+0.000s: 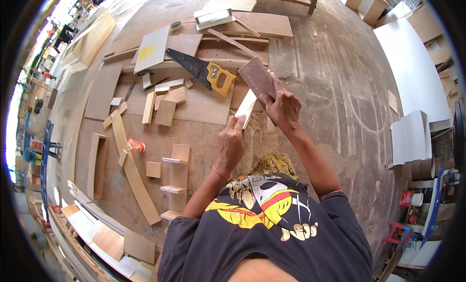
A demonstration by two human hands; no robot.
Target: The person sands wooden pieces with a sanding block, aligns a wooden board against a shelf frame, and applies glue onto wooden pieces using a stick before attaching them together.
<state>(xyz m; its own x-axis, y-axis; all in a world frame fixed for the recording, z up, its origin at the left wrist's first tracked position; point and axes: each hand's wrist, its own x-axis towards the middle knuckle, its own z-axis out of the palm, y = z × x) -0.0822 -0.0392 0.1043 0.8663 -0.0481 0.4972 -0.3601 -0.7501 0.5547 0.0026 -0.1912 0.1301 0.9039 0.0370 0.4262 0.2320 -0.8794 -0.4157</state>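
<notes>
My left hand (230, 144) is closed on the near end of a pale wooden strip (246, 107), which points up and away from me. In my right hand (283, 108) is a flat, brown sanding block (255, 77), gripped with the fingers wrapped round its side. The block lies over the far end of the strip and hides it; whether the two touch I cannot tell. Just beyond my left hand, a handsaw (219, 79) with a yellow handle and dark blade rests on the boards.
Several small wood offcuts (166, 113) lie left of the saw. A long wooden piece (136, 180), a red-and-white cup (137, 146) and a small shelf-like wooden piece (179, 177) are nearer on the left. White panels (405, 63) stand at the right.
</notes>
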